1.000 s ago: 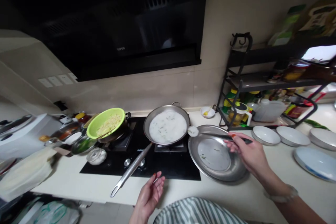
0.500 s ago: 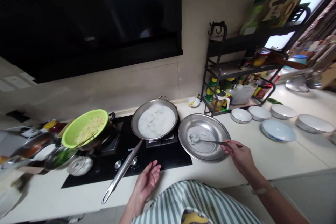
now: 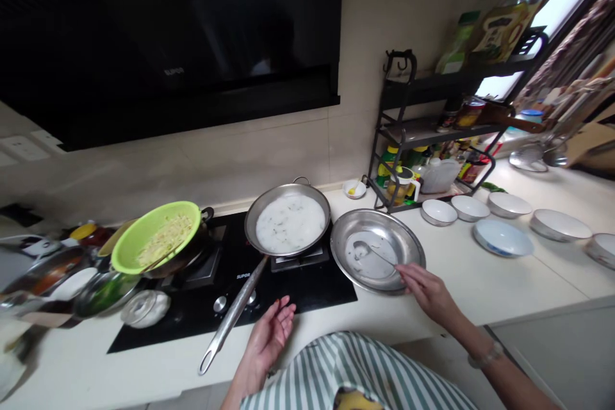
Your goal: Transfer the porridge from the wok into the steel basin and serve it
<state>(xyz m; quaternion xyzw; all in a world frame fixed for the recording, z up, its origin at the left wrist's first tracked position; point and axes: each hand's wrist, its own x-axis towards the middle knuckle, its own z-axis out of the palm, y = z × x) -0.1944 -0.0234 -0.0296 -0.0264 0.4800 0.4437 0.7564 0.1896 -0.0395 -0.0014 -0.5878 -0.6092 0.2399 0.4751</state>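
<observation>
My right hand (image 3: 427,291) is closed on the handle of a metal spoon (image 3: 380,257). The spoon's bowl rests low in a wide steel basin (image 3: 409,246), where some whitish residue lies on the bottom. My left hand (image 3: 273,334) hangs palm up in front of the stove with its fingers loosely apart and nothing in it. Closest to it is the long steel handle of a frying pan (image 3: 235,309). White liquid batter (image 3: 291,224) with dark green bits fills the pan, which sits on the right burner.
A lime-green bowl (image 3: 125,245) of pale shreds with chopsticks stands over the left burner. Left of the stove are a glass jar (image 3: 145,309) and several dishes. A black spice rack (image 3: 423,134) stands behind several white bowls (image 3: 504,238) at right. The range hood (image 3: 192,45) overhangs the stove.
My right hand has shifted slightly left and down, and the spoon has turned within the basin. My left hand stays nearly where it was. The view has tilted a little.
</observation>
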